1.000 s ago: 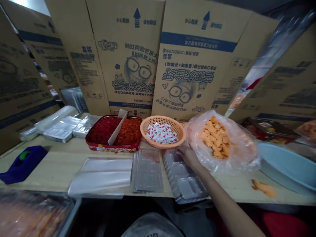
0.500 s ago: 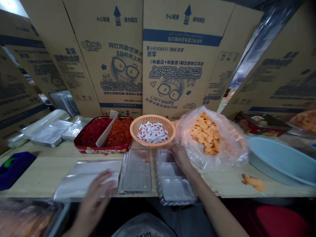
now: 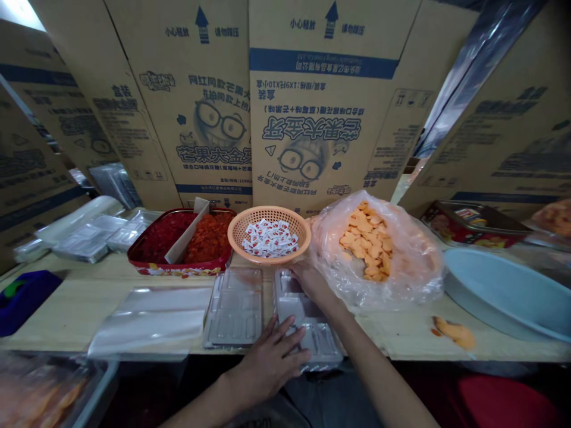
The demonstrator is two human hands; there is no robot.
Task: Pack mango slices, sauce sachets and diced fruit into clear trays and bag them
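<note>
A stack of clear plastic compartment trays (image 3: 319, 339) lies at the table's front edge, slightly overhanging it. My left hand (image 3: 272, 359) rests over the left side of this stack, its fingers spread and touching it. My right hand (image 3: 312, 285) is at the far end of the trays, fingers bent down onto the rim; the fingertips are partly hidden. Left of the stack lie flat clear plastic lids (image 3: 235, 309). Behind stands an orange basket (image 3: 232, 235) of small white printed sachets (image 3: 270, 238).
A red tin (image 3: 178, 268) with a cardboard divider holds dark red and orange-red food. An open plastic bag (image 3: 414, 261) contains orange pieces. Around these are clear plastic sleeves (image 3: 151, 315), a blue tape dispenser (image 3: 29, 303), a light-blue basin (image 3: 499, 291) and upright cartons (image 3: 321, 137).
My left hand has moved right, from over the plastic sleeves onto the tray stack. My right hand stays at the far end of the trays. The view has shifted slightly.
</note>
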